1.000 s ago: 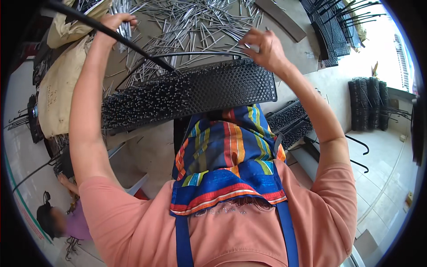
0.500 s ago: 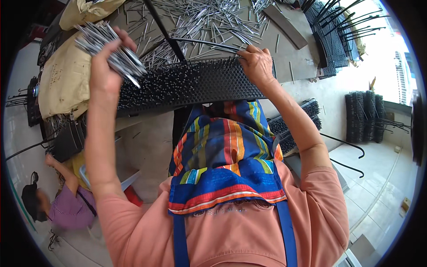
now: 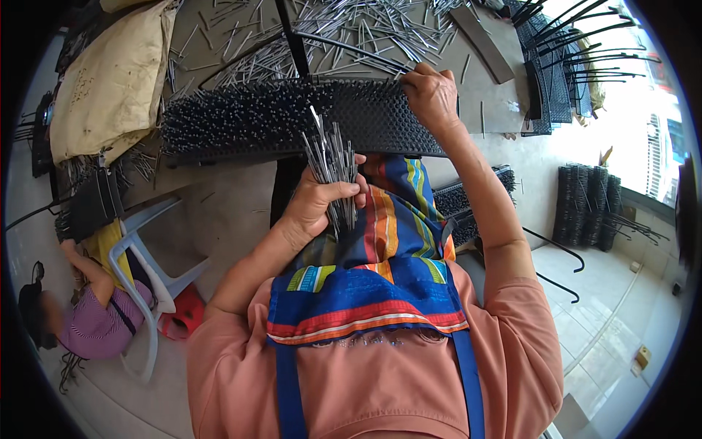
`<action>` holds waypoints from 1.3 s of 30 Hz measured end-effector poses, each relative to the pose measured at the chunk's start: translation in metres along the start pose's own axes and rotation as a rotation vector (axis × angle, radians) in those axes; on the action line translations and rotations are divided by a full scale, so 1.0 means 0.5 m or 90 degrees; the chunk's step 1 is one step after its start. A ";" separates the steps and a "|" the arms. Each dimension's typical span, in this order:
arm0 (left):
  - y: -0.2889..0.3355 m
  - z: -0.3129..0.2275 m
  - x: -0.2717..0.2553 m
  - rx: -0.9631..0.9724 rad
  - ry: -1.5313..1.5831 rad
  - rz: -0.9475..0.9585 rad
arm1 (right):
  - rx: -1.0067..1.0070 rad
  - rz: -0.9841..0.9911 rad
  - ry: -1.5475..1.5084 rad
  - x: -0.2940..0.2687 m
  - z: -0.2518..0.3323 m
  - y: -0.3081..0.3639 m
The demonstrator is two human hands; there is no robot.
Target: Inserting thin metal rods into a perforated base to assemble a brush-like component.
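Observation:
My left hand is closed round a bundle of thin silvery metal rods, which fan upward over my lap. Just beyond it lies a long black perforated panel. Its left half is thick with upright rods, while open holes show toward the right. My right hand has curled fingers at the panel's far edge near the right end. A slim black bar runs to those fingertips; whatever they grip is hidden behind them. An upright black bar rises by the panel's far edge.
Loose metal rods cover the table behind the panel. A flat brown strip lies at right. Beige sacks and a grey-blue chair stand left, near another person. Black rod-filled panels stand at right.
My left hand has swung from the panel's left end down toward the middle, above my lap, still gripping the rods. My right hand stays at the panel's right end.

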State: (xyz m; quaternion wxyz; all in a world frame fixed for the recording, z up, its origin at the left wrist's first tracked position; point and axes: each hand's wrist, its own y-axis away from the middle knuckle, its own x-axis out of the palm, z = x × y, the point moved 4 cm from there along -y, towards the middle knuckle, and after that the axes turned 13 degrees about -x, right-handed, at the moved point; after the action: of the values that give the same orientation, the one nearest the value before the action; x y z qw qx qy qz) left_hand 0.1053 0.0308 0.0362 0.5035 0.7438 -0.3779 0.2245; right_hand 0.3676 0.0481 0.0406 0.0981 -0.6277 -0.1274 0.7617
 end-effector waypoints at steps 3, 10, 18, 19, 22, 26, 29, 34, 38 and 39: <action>-0.004 -0.005 0.000 -0.015 -0.027 0.033 | -0.018 0.007 -0.015 -0.007 0.004 -0.002; -0.013 0.002 0.009 -0.055 -0.020 0.035 | -0.026 -0.062 -0.021 -0.005 -0.003 0.002; -0.044 -0.040 0.021 0.098 -0.053 -0.041 | -0.003 -0.190 -0.055 -0.045 -0.009 0.022; -0.049 -0.044 0.021 0.109 -0.053 -0.057 | -0.011 -0.173 -0.048 -0.032 -0.009 0.039; -0.064 -0.022 0.021 0.058 -0.056 -0.037 | -0.022 -0.170 -0.019 -0.030 0.005 0.055; -0.076 0.005 0.040 -0.038 -0.052 0.028 | 0.095 -0.139 -0.201 -0.071 0.032 0.040; -0.090 0.029 0.049 -0.113 -0.055 0.079 | 0.165 -0.144 -0.572 -0.057 0.056 0.015; -0.075 0.031 0.075 -0.158 -0.107 0.173 | 0.068 0.182 -0.920 -0.016 0.150 0.049; -0.056 0.075 0.040 -0.191 -0.146 0.168 | 0.072 0.196 -1.062 -0.009 0.200 0.111; -0.054 0.081 0.034 -0.175 -0.204 0.145 | 0.213 0.063 -1.194 -0.004 0.199 0.121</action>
State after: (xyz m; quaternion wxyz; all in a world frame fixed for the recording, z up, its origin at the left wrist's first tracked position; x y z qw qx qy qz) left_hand 0.1348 -0.0064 0.0168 0.5052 0.6469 -0.5614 0.1051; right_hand 0.2712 -0.0172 0.0413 0.0120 0.2559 -0.0171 0.9665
